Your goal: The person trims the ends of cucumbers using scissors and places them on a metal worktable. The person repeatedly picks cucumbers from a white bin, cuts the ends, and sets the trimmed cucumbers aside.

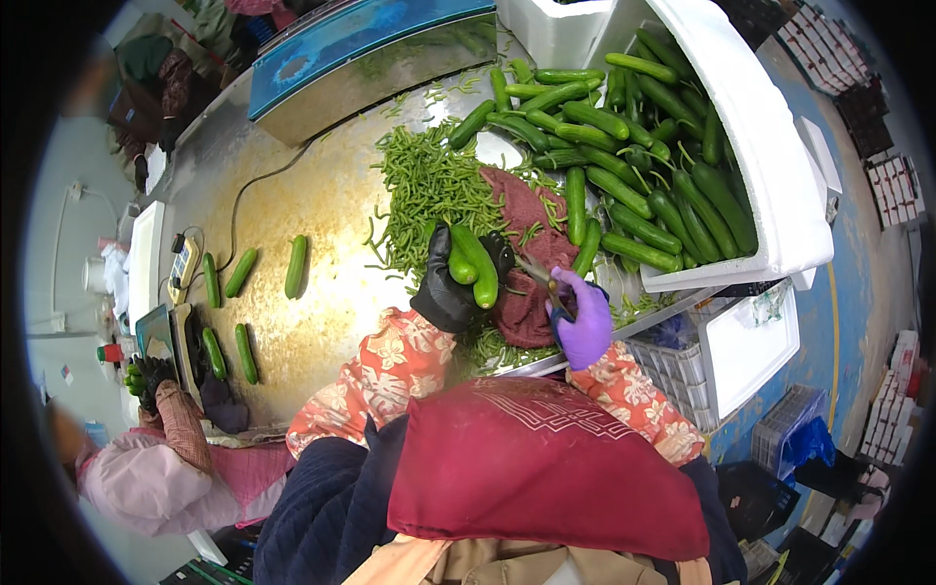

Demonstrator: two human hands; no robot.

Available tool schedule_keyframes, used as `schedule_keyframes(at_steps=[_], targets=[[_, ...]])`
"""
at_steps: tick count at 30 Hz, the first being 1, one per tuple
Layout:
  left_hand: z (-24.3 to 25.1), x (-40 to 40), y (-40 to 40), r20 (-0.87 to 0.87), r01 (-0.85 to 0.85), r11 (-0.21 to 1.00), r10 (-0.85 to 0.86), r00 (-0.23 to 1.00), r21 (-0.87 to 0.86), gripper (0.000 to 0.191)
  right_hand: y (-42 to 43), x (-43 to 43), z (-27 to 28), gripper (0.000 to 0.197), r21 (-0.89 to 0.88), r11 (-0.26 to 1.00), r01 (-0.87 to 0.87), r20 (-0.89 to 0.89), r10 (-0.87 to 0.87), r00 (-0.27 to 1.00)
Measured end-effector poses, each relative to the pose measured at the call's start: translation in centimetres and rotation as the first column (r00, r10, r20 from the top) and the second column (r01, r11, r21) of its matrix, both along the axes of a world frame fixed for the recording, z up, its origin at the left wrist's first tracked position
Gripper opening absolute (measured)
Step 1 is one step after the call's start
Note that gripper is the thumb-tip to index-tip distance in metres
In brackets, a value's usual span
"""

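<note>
My left hand [447, 285], in a black glove, grips two cucumbers [474, 265] side by side above the table. A purple glove covers my right hand [587, 318], which is shut on a pair of scissors [547, 281]; their blades point up and left towards the cucumbers. Beneath both hands lies a dark red cloth [523, 311]. A heap of short cut green stems [431, 190] spreads just beyond my left hand. Farther right, a pile of cucumbers [621, 161] spills out of a white foam box [779, 175] lying on its side.
Several single cucumbers [295, 267] lie on the metal table [333, 190] at left. A blue-topped metal box [380, 80] stands at the back, its cable crossing to a power strip [183, 269]. A co-worker [175, 468] holds cucumbers beside a scale [164, 336]. Grey crates [676, 373] stand below right.
</note>
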State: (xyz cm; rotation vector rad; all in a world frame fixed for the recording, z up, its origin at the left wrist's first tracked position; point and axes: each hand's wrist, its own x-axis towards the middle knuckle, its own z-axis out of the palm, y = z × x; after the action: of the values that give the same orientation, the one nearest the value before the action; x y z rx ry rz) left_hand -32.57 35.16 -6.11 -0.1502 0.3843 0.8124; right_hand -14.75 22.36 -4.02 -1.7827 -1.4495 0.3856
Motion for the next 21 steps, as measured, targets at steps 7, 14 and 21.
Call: schedule_keyframes(at_steps=[7, 14, 21], targets=[[2.3, 1.1, -0.4, -0.163, 0.044, 0.999, -0.045, 0.986, -0.005, 0.049, 0.7, 0.1, -2.7, 0.047, -0.105, 0.993, 0.048, -0.264, -0.075, 0.962], [4.1, 2.8, -2.7, -0.063, 0.242, 0.939, -0.234, 0.970, 0.246, 0.045, 2.0, -4.0, 4.5, 0.039, 0.126, 0.991, -0.033, -0.551, 0.098, 0.829], [4.8, 5.0, -3.2, -0.196, 0.350, 0.932, -0.361, 0.912, -0.093, 0.043, 2.8, -2.8, 1.1, 0.042, -0.059, 0.997, 0.043, -0.423, -0.064, 0.904]])
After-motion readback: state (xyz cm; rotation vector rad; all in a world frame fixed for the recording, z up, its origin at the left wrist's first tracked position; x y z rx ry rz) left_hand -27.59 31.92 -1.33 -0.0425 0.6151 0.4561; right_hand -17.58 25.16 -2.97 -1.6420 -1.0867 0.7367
